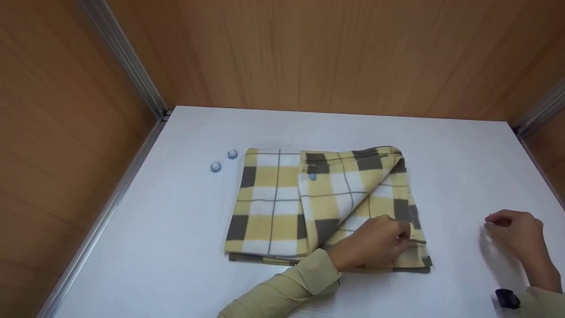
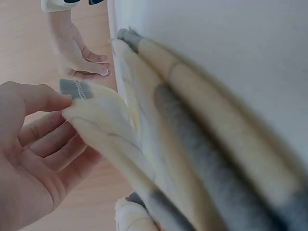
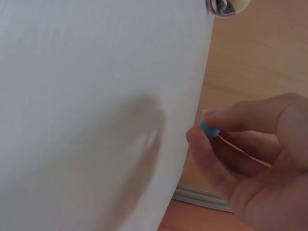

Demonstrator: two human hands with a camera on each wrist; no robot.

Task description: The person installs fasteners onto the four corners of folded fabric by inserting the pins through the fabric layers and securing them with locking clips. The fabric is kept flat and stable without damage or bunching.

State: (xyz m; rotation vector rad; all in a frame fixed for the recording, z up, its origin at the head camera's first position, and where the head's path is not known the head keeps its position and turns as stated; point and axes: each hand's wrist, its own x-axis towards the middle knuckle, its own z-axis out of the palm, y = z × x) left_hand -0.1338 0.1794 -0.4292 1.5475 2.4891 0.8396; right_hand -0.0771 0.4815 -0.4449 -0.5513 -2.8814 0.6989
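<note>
A folded plaid cloth (image 1: 273, 203) in yellow, white and dark grey lies on the white table, its upper layer turned back diagonally at the right. My left hand (image 1: 375, 243) reaches across its lower right part. Between thumb and fingers it pinches a grey-edged corner of the cloth (image 2: 103, 113), lifted in the left wrist view. Off to the right of the cloth, my right hand (image 1: 521, 234) holds a small blue round piece (image 3: 210, 129) between thumb and fingertip, above the table. Another small blue piece (image 1: 312, 176) sits on the turned-back layer.
Two small pale-blue round pieces (image 1: 215, 167) lie on the white table (image 1: 154, 238) left of the cloth. Wood-grain panels (image 1: 309, 53) stand behind the table and at its sides, with metal rails (image 1: 132, 57) at the corners.
</note>
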